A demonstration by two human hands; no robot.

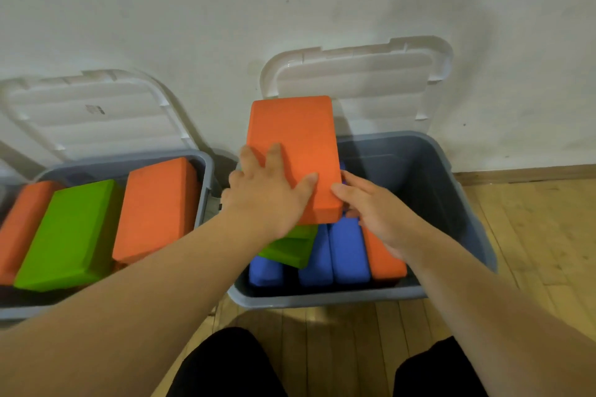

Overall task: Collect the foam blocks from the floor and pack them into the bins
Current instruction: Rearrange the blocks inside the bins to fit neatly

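Observation:
Above the right grey bin (322,298) I hold an orange foam block (296,132), tilted with its far end raised. My left hand (267,193) lies flat on its top face, fingers spread. My right hand (377,213) grips its near right edge, thumb on the side and fingers curled beneath. Inside this bin, blue blocks (348,251) stand on edge, a green block (287,251) lies across them, and another orange block (387,261) stands at the right. The left grey bin (206,171) holds a green block (71,235) between two orange ones (158,206).
Both bins stand against a white wall, their white lids (354,74) (96,113) leaning open against it. The right half of the right bin is dark and deep. Wooden floor (532,235) runs to the right and in front. My black-clad knees (225,364) are at the bottom.

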